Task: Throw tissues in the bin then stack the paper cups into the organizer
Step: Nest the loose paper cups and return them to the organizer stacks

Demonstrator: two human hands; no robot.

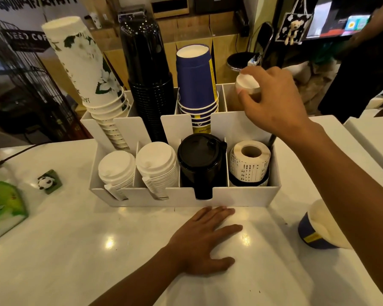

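My right hand (272, 100) grips an upside-down brown paper cup (247, 85) by its white base, over the rear right slot of the white organizer (241, 195). The other rear slots hold a white floral cup stack (84, 69), a black cup stack (146, 62) and a blue cup stack (195, 82). My left hand (205, 237) rests flat on the white counter, fingers spread, just in front of the organizer. A blue paper cup (318, 228) sits on the counter at right, partly hidden by my right forearm.
The organizer's front slots hold white lids (117, 168), more white lids (156, 162), black lids (200, 155) and a label roll (250, 160). A green tissue pack (2, 206) and a panda figure (47, 181) lie at left. A person stands behind the counter, far right.
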